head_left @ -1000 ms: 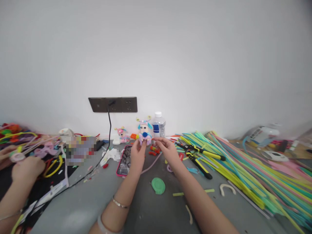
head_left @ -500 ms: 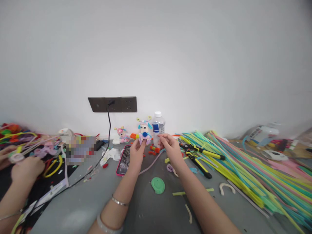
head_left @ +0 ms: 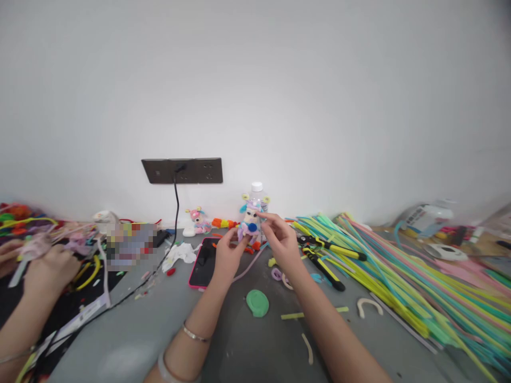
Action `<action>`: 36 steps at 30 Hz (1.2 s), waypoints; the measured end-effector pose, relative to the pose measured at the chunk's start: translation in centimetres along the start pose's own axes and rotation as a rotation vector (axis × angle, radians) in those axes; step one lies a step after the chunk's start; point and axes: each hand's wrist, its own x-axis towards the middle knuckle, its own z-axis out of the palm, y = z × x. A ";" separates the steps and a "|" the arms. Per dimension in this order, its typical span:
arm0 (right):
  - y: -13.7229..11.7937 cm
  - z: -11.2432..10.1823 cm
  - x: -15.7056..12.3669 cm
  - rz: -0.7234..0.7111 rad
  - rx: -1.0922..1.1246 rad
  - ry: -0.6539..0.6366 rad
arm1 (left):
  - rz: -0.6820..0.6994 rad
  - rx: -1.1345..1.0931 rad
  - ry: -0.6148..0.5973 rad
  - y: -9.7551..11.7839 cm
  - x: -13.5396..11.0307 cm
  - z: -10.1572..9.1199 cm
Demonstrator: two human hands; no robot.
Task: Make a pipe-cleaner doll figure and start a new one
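A small pipe-cleaner doll point(head_left: 250, 217) with a pale face, blue ears, a large blue nose and yellow-tipped antennae stands upright between my hands. My left hand point(head_left: 228, 255) pinches it low, at the lilac base. At its other side, my right hand point(head_left: 281, 240) has thumb and forefinger against the blue ear and edge; the fingertips are partly hidden. Behind the doll is a clear bottle point(head_left: 257, 187) with a white cap, mostly covered. A similar pink doll point(head_left: 198, 221) sits to the left by the wall. Below my hands lies a green coiled disc point(head_left: 257, 303).
A pink-edged phone point(head_left: 196, 274) lies left of my left hand. Yellow-black pliers point(head_left: 325, 268) and a wide spread of pipe cleaners point(head_left: 383, 266) lie to the right. A black cable point(head_left: 176, 213) runs from the wall socket point(head_left: 159, 171). At far left, another person's hands point(head_left: 50, 271) work.
The doll has moved right, in front of the bottle, with my left hand holding it. My right hand has come up against its side. The phone's screen has gone dark.
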 end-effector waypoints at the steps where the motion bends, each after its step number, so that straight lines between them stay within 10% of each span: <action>1: -0.1 0.0 0.0 0.004 0.000 -0.004 | 0.000 -0.002 -0.001 0.0 0.0 0.0; 36: 0.0 -0.4 -0.3 -0.042 -0.181 -0.049 | -0.024 -0.030 -0.005 0.2 -0.1 0.2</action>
